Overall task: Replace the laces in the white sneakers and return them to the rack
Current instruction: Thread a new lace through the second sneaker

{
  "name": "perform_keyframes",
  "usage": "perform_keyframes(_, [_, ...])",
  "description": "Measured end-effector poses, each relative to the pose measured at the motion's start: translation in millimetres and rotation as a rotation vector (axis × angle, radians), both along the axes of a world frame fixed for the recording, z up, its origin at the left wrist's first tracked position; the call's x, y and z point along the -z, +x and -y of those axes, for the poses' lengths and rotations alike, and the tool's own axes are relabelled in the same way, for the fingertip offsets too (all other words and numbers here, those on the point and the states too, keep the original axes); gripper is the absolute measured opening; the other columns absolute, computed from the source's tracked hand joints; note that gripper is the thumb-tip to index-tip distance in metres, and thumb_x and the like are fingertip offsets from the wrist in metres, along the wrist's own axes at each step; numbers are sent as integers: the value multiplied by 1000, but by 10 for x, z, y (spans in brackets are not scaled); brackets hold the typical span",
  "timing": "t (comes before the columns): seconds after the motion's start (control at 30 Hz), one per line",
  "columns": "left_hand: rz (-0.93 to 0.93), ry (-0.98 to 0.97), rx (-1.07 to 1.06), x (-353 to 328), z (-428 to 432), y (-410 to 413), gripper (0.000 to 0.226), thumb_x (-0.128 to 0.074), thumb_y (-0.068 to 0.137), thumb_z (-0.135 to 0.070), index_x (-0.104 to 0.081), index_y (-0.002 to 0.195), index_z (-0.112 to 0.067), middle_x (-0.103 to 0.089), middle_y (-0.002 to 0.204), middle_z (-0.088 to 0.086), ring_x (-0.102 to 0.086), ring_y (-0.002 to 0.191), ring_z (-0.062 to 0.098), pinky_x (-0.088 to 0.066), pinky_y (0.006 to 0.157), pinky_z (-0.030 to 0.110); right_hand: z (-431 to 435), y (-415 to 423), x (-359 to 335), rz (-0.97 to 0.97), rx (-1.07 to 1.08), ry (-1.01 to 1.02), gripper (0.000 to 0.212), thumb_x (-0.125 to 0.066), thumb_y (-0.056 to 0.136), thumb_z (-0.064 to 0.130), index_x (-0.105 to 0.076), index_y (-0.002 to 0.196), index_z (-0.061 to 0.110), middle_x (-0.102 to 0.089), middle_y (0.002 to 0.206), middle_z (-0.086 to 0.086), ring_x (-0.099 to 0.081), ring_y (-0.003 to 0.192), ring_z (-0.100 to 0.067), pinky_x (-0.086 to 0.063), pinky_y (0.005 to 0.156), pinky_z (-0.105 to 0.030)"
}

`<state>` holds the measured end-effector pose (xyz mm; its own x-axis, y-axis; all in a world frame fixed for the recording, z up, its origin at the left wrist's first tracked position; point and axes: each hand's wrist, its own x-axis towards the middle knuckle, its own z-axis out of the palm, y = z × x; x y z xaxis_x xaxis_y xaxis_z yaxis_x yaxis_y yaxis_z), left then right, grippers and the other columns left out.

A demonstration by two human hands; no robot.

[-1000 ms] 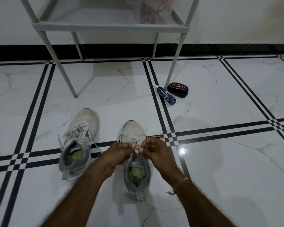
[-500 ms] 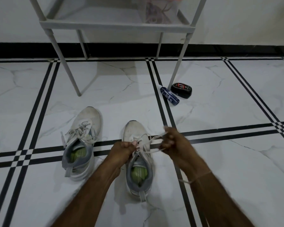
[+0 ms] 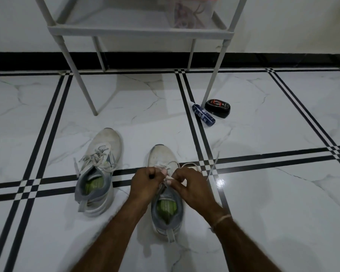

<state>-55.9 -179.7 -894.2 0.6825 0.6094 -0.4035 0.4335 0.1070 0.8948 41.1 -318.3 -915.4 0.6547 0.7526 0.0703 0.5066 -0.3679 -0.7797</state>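
Two white sneakers with grey heels and green insoles stand on the tiled floor, toes pointing away. The left sneaker (image 3: 98,169) is laced, its ends loose. Over the tongue of the right sneaker (image 3: 164,193) my left hand (image 3: 145,183) and my right hand (image 3: 190,185) meet, and both pinch its white lace (image 3: 212,167). A loop and one free end of that lace trail to the right across the floor. The white rack (image 3: 139,31) stands beyond the shoes against the wall.
A clear box with a red lid (image 3: 192,12) holding tangled laces sits on the rack's lower shelf. A blue tube (image 3: 203,114) and a black shoe-polish sponge (image 3: 217,107) lie by the rack's front right leg (image 3: 214,83).
My right hand, which had pulled the lace out to the right, has come back to the tongue beside my left hand. The lace now hangs slack to the right.
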Motion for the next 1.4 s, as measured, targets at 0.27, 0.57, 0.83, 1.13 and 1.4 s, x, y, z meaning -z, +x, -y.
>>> perform_keyframes(0.27, [171, 139, -536, -2, -312, -80, 52, -57, 96, 5, -53, 142, -17, -67, 121, 6, -71, 92, 17, -60, 84, 42, -6, 4, 34, -241, 54, 66, 25, -73, 94, 31, -71, 76, 14, -67, 66, -4, -65, 67, -24, -53, 67, -45])
perform_keyframes(0.57, [105, 648, 260, 270, -153, -252, 32, -59, 90, -28, -68, 112, -49, -62, 123, -15, -54, 118, 13, -47, 98, 44, 8, -6, 37, -289, 92, 69, 21, -73, 95, 26, -73, 78, 13, -70, 70, -2, -67, 70, -21, -56, 71, -44])
perform_keyframes(0.83, [204, 575, 188, 352, -227, -263, 8, -62, 86, -35, -70, 88, -34, -68, 96, -17, -63, 97, 10, -51, 85, 35, -19, -41, -20, -334, 77, 67, 20, -71, 96, 24, -74, 81, 11, -71, 74, -4, -68, 73, -21, -58, 75, -44])
perform_keyframes(1.13, [70, -63, -99, 308, -140, -290, 39, -42, 109, -20, -63, 78, -9, -58, 62, -1, -46, 48, 3, -34, 45, 13, -44, -9, -174, -1154, 230, 322, 27, -52, 102, 24, -59, 80, 9, -73, 95, -6, -45, 59, -10, -33, 56, -24])
perform_keyframes(1.4, [-125, -310, -413, 450, -163, -252, 36, -37, 105, -14, -52, 72, -18, -48, 58, -2, -28, 34, 4, -18, 35, 15, 3, -29, 54, -1367, 476, 377, 33, -41, 106, 18, -43, 74, 17, -41, 60, 0, -27, 48, -9, -27, 48, -23])
